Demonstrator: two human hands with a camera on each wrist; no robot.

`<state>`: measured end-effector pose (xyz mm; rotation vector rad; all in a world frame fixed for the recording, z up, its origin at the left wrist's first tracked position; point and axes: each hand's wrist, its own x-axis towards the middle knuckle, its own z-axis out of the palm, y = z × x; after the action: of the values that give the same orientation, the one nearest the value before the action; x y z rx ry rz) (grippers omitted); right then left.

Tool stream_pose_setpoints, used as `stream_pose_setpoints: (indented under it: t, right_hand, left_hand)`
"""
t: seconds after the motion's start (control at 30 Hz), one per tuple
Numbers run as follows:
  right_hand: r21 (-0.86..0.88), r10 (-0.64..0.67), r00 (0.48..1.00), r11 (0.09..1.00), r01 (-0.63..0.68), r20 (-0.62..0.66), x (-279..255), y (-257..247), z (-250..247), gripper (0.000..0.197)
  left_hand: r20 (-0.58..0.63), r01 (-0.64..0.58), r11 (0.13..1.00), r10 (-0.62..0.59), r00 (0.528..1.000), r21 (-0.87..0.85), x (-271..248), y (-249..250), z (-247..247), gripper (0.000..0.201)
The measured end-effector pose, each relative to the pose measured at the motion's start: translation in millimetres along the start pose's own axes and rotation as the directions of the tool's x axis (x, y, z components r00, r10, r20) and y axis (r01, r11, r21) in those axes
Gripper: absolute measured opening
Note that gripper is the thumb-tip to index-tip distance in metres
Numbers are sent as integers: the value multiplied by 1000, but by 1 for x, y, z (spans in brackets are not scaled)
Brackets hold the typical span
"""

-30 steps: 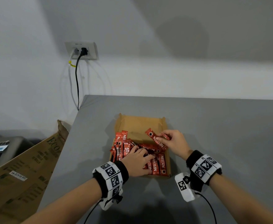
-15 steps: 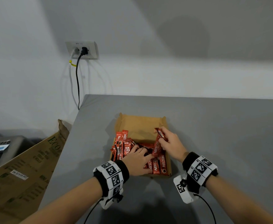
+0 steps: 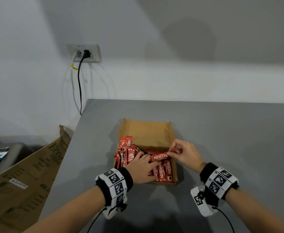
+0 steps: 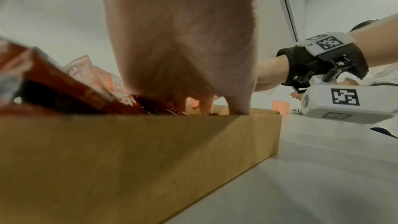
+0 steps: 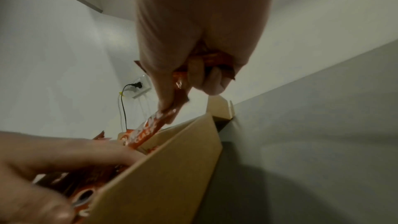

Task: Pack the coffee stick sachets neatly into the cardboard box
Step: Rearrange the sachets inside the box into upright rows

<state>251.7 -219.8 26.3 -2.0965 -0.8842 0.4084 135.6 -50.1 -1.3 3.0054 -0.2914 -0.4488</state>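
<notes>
Two hands work inside the cardboard box (image 3: 146,132) on the desk (image 3: 230,135). Right hand (image 3: 185,153) pinches one sachet (image 3: 161,157) crosswise, likely to turn it parallel; left hand (image 3: 140,168) lies flat with straight fingers (image 3: 152,163), pinning the packed sachets (image 3: 163,172) in place.

Red sachets (image 3: 160,157) read "NESCAFE CLASSIC"; big carton (image 3: 25,179) by table shows "ECO" & a white sticker.
</notes>
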Motion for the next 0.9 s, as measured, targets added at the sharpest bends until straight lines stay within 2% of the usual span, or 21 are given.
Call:
stream_pose_setpoints:
  t: [0.07,0.13,0.17,0.27,0.33,0.4,0.47,0.57,0.73,0.8,0.9]
  right_hand:
    - [-169,28,991,986,-5,133,0,1,-8,8]
    - [-362,72,972,932,14,224,1,-2,-10,13]
    - [-411,84,970,911,18,229,2,-7,-10,13]
    - [-420,19,996,907,21,92,7,-15,-14,10]
    - [-337,-19,999,941,2,-46,12,-18,-16,12]
    - [-241,-7,994,970,-20,-109,14,-22,-11,15]
    - [-244,10,998,969,-27,-68,13,-26,2,17]
    - [-365,1,1000,931,3,12,12,-27,16,22]
    - [-668,4,984,735,117,177,15,-22,24,14]
    - [-709,22,982,694,121,189,15,-19,26,14]
    - [-708,46,988,702,75,149,15,-17,29,13]
  left_hand:
    - [4,4,1000,-4,1000,-1,0,1,-1,62]
    - [10,8,1000,-8,1000,1,0,2,-3,61]
    - [10,8,1000,-8,1000,3,0,2,-3,61]
    - [4,3,1000,-3,1000,-1,-1,1,-3,62]
    - [4,-2,1000,2,1000,-2,-1,1,-2,62]
    - [-4,-3,1000,3,1000,-1,-1,1,-3,62]
    - [-2,1,1000,-1,1000,11,-1,2,-4,62]
    - [11,9,1000,-10,1000,26,-2,4,-6,62]
    - [19,3,999,-4,1000,47,-3,4,-8,61]
    - [26,1,999,-3,1000,49,-3,4,-8,60]
    - [34,2,999,-4,999,33,-3,4,-9,60]
